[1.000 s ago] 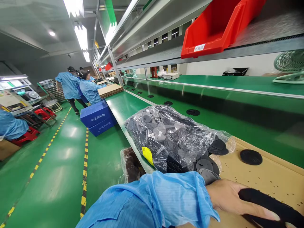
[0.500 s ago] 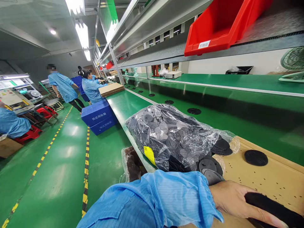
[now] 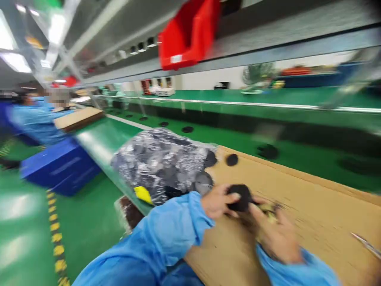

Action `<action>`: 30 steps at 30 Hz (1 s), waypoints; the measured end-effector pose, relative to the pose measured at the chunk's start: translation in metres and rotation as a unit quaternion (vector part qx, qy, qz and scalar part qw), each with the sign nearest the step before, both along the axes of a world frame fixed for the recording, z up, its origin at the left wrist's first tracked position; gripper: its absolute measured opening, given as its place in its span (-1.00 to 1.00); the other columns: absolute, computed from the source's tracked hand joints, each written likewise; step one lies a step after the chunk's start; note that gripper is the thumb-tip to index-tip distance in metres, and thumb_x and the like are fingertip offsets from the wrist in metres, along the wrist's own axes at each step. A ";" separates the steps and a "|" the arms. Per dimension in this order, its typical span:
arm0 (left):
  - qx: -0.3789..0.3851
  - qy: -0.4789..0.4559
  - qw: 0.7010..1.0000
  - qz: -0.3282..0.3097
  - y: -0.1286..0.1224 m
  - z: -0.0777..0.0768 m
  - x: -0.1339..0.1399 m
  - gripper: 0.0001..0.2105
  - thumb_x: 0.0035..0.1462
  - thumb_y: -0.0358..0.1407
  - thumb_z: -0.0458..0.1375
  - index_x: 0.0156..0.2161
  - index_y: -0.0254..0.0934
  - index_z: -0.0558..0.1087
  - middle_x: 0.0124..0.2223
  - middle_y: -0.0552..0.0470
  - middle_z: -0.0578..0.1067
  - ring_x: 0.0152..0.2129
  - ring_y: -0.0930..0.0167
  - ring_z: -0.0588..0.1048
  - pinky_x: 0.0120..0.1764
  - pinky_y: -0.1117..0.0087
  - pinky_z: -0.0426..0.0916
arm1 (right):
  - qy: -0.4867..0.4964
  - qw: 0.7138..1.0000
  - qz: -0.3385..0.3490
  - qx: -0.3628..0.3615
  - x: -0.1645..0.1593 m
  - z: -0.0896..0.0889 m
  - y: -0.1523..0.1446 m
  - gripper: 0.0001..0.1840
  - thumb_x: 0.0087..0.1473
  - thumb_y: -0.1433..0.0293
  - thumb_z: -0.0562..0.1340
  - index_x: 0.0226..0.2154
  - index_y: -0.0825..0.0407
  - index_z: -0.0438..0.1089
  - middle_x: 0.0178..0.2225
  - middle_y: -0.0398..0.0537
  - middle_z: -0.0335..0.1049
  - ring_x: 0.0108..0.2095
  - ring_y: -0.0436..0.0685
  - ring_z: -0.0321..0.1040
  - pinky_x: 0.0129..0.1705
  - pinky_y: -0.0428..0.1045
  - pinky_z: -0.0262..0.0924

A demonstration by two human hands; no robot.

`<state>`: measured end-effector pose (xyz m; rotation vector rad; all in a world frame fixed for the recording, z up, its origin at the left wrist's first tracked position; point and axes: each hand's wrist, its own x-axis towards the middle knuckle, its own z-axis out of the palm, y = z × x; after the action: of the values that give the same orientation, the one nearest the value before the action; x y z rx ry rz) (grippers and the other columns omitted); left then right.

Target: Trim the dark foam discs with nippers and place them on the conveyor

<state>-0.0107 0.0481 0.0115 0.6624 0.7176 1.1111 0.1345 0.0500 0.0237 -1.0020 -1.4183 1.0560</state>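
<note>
Pinching left hand [image 3: 216, 202]: the thumb lies across the near face of a black disc [image 3: 241, 195], with other fingers bent at its rim, so the disc is held at its left side.
Right hand [image 3: 279, 234]: bent fingers reach the disc's right lower edge; motion blur hides whether they pinch it or only touch.
Yellowish item [image 3: 269, 214]: among the right hand's fingers, too blurred to identify.
Black disc: tilted up between the two hands, above the cardboard [image 3: 321, 222], its flat face toward the camera.
Sleeves: loose blue cloth [image 3: 175, 226] covers both forearms.
Cardboard: tan, spread under the hands, with a slim pointed tool [image 3: 366, 243] lying at far right.
Loose disc [image 3: 232, 159]: flat near the cardboard's far edge, beyond the left hand.
Clear bag [image 3: 157, 159]: full of black and grey discs, left of the hands, a yellow label [image 3: 143, 194] on its near side; some discs show at its right end.
Green belt [image 3: 214, 137]: beyond the bag, bearing a row of spaced dark discs.
Shelf above: a red bin [image 3: 181, 47] sits on it.
Far left: blue boxes [image 3: 59, 167] on the floor, a cardboard stack [image 3: 79, 118], and blurred people in blue [image 3: 35, 121].
</note>
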 end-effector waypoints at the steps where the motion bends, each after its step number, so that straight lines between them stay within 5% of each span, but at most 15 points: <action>1: -0.007 -0.003 1.000 -0.010 -0.002 0.002 0.000 -0.42 -0.21 -0.09 0.38 -0.06 -0.26 0.37 -0.20 -0.04 0.44 -0.54 0.53 0.40 -0.63 0.56 0.25 | -0.010 1.000 0.007 0.005 0.003 0.000 -0.001 -0.66 -0.11 0.13 0.36 -0.35 0.02 0.46 -0.37 0.06 0.49 -0.42 0.17 0.42 -0.36 0.04 0.33; 4: -0.054 -0.013 0.997 -0.055 -0.002 0.004 -0.004 -0.55 -0.03 -0.07 0.27 -0.06 -0.22 0.36 -0.35 0.07 0.39 -0.66 0.61 0.29 -0.71 0.62 0.06 | -0.032 0.998 -0.021 0.054 0.003 -0.001 -0.002 -0.78 0.00 0.21 0.26 -0.38 0.02 0.42 -0.39 -0.01 0.49 -0.40 0.14 0.42 -0.32 0.02 0.34; 8: -0.079 -0.035 0.991 -0.104 -0.005 0.002 -0.006 -0.57 -0.02 -0.05 0.26 -0.09 -0.26 0.39 -0.48 0.11 0.32 -0.67 0.59 0.27 -0.72 0.64 -0.01 | -0.050 0.994 -0.035 0.089 0.001 -0.001 -0.006 -0.88 0.05 0.32 0.23 -0.33 0.00 0.41 -0.35 -0.05 0.50 -0.35 0.11 0.44 -0.25 0.00 0.35; 13: -0.086 -0.031 0.991 -0.094 -0.008 0.002 -0.006 -0.60 -0.10 -0.05 0.32 -0.25 -0.29 0.39 -0.51 0.12 0.29 -0.67 0.58 0.27 -0.72 0.64 0.00 | -0.057 0.988 -0.019 0.141 0.003 0.000 -0.012 -0.89 0.08 0.36 0.22 -0.29 -0.02 0.42 -0.29 -0.04 0.49 -0.25 0.14 0.44 -0.15 0.06 0.34; 20: -0.051 -0.018 0.996 -0.071 -0.009 0.000 -0.002 -0.61 -0.06 -0.09 0.30 -0.20 -0.28 0.37 -0.47 0.12 0.29 -0.65 0.58 0.26 -0.71 0.63 0.06 | -0.069 0.978 -0.037 0.194 0.003 0.001 -0.011 -0.93 0.08 0.44 0.19 -0.38 -0.03 0.39 -0.37 -0.05 0.47 -0.27 0.14 0.43 -0.19 0.05 0.33; 25: -0.031 0.004 1.000 -0.004 -0.012 0.006 0.006 -0.55 -0.11 -0.13 0.34 -0.13 -0.26 0.36 -0.39 0.10 0.33 -0.62 0.58 0.29 -0.68 0.58 0.16 | -0.018 0.988 -0.042 0.146 0.001 -0.004 -0.011 -0.95 0.09 0.39 0.20 -0.36 -0.01 0.38 -0.33 -0.04 0.47 -0.28 0.13 0.43 -0.18 0.04 0.33; 30: -0.011 0.121 0.988 0.091 -0.021 0.040 0.007 -0.50 -0.17 -0.23 0.38 -0.08 -0.26 0.38 -0.18 -0.01 0.44 -0.46 0.50 0.41 -0.58 0.56 0.25 | 0.030 0.985 -0.158 0.067 0.007 -0.014 0.000 -0.82 0.05 0.27 0.23 -0.32 0.04 0.37 -0.37 -0.04 0.44 -0.35 0.11 0.38 -0.28 0.01 0.30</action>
<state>-0.0040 0.0271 0.0511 0.7321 1.0134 1.2004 0.1416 0.0504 0.0094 -1.0460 -1.2168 0.7420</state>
